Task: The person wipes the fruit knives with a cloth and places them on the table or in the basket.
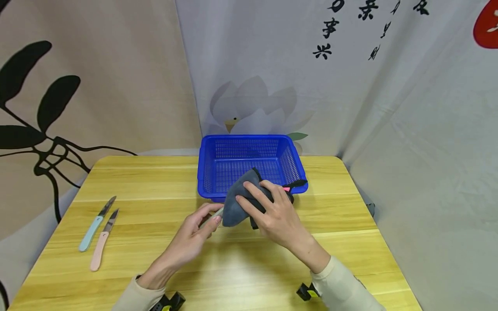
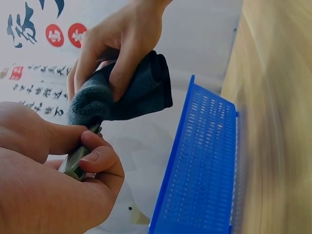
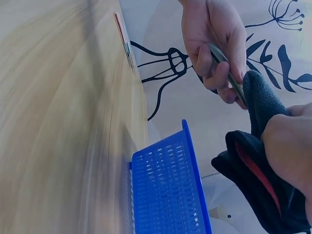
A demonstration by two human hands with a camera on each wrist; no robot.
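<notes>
My left hand [image 1: 190, 237] pinches a slim pale green handle [image 2: 73, 165] between thumb and fingers. The far end of that handle runs into a dark grey-blue cloth [image 1: 235, 206], so what it carries there is hidden. From above, my right hand [image 1: 279, 218] grips the folded cloth around that end, fingers spread over it. A pink-red strip shows inside the cloth's folds in the right wrist view. Both hands are above the table, just in front of the blue basket [image 1: 202, 172], and the cloth overlaps the basket's near rim in the head view.
On the left of the wooden table [image 1: 155, 185] lie two small knives, one with a light blue handle [image 1: 90, 234] and one with a pink handle [image 1: 99, 251], blades pointing away. Printed curtains [image 1: 264, 56] hang behind the table and to the right.
</notes>
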